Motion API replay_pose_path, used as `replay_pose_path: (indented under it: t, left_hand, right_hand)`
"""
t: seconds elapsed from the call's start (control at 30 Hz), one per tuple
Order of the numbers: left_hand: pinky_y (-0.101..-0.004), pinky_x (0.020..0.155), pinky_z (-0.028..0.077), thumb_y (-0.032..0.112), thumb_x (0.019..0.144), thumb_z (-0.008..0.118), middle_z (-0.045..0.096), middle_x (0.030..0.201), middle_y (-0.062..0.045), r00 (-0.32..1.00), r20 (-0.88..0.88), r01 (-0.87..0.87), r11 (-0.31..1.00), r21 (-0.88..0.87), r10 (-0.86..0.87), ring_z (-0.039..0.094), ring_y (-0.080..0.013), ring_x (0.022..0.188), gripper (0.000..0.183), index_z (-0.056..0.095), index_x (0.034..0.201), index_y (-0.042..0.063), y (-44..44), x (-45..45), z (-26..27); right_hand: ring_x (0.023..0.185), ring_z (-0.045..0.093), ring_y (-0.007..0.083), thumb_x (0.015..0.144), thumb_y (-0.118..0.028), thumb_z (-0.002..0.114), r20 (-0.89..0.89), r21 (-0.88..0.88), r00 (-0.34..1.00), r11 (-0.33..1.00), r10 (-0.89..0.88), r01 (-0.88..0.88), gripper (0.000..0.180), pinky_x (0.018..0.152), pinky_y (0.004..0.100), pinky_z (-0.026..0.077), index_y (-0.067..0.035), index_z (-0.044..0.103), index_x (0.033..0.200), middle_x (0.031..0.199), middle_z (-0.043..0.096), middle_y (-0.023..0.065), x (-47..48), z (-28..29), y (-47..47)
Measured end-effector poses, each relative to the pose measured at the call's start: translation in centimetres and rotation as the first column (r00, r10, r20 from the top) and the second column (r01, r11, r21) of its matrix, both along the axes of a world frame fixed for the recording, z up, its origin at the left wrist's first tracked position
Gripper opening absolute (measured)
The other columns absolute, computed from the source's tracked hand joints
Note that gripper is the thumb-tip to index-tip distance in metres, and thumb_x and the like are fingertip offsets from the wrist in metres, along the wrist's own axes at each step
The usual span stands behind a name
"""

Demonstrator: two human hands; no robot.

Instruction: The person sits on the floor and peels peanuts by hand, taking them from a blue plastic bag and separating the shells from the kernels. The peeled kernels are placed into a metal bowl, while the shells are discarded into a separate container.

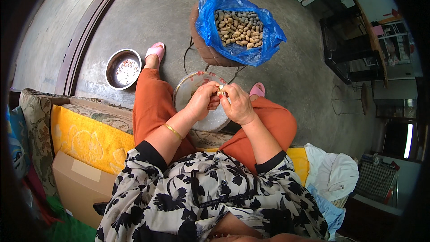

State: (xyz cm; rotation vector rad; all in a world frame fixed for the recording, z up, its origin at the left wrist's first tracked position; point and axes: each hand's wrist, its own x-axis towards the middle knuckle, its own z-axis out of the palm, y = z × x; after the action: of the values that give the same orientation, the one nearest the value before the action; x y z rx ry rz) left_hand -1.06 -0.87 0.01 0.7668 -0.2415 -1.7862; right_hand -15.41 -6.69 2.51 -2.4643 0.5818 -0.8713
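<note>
My left hand and my right hand meet in front of me, above my lap. Between their fingertips they pinch a pale peanut in its shell, partly hidden by the fingers. Below them, between my knees, is a round translucent basin with a red pattern near its rim; my hands cover much of its inside. A blue plastic bag full of unshelled peanuts stands open beyond the basin. Shelled kernels lie in a metal bowl on the floor to the left.
The bag rests on a brown padded stool with thin metal legs. A yellow towel covers the patterned sofa under me. A cardboard box is at my left, white cloth at my right. A dark door track crosses the concrete floor.
</note>
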Motion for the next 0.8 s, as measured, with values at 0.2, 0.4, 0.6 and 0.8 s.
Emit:
replay_pose_path:
  t: [0.2, 0.4, 0.6, 0.8]
  left_hand:
    - [-0.0219, 0.046, 0.025, 0.016, 0.09, 0.04, 0.042, 0.065, 0.003, 0.996, -0.086, -0.028, 0.995, 0.095, 0.036, 0.032, -0.0071, 0.051, 0.01, 0.048, 0.088, 0.012, -0.2, -0.3, -0.7]
    - [-0.0221, 0.048, 0.026, 0.022, 0.092, 0.04, 0.045, 0.066, 0.005, 0.987, -0.154, -0.018, 0.989, 0.149, 0.042, 0.036, -0.0078, 0.054, 0.012, 0.05, 0.089, 0.016, -0.2, -0.5, -1.3]
    - [-0.022, 0.048, 0.027, 0.023, 0.092, 0.038, 0.044, 0.068, 0.003, 0.987, -0.16, -0.009, 0.988, 0.157, 0.034, 0.034, -0.0083, 0.054, 0.015, 0.049, 0.085, 0.014, -0.4, -0.5, -1.0]
    - [-0.0219, 0.048, 0.025, 0.021, 0.091, 0.039, 0.04, 0.067, 0.001, 0.982, -0.185, 0.056, 0.997, 0.053, -0.046, 0.03, -0.0085, 0.054, 0.015, 0.046, 0.086, 0.009, -0.4, 0.1, -1.1]
  right_hand:
    - [0.076, 0.056, 0.0308, 0.076, -0.005, 0.063, -0.073, -0.079, 0.995, 0.994, 0.067, -0.073, 0.021, 0.066, 0.0393, 0.048, -0.007, 0.054, 0.095, 0.084, 0.053, 0.0106, 0.2, 0.6, 0.1]
    - [0.072, 0.056, 0.0294, 0.074, -0.002, 0.065, -0.016, -0.026, 0.998, 0.997, 0.068, -0.069, 0.022, 0.062, 0.038, 0.047, -0.007, 0.057, 0.094, 0.082, 0.054, 0.0099, 0.1, 0.6, 0.0]
    - [0.071, 0.057, 0.0244, 0.078, -0.001, 0.063, 0.061, 0.061, 0.997, 0.997, 0.038, -0.042, 0.018, 0.061, 0.0351, 0.046, -0.006, 0.056, 0.095, 0.084, 0.055, 0.0085, 0.0, 0.2, 0.0]
    - [0.068, 0.055, 0.0155, 0.085, -0.006, 0.049, 0.307, 0.853, 0.921, 0.499, -0.238, -0.155, 0.006, 0.057, 0.0288, 0.043, -0.006, 0.051, 0.091, 0.089, 0.055, 0.0085, -0.9, -0.8, -1.2]
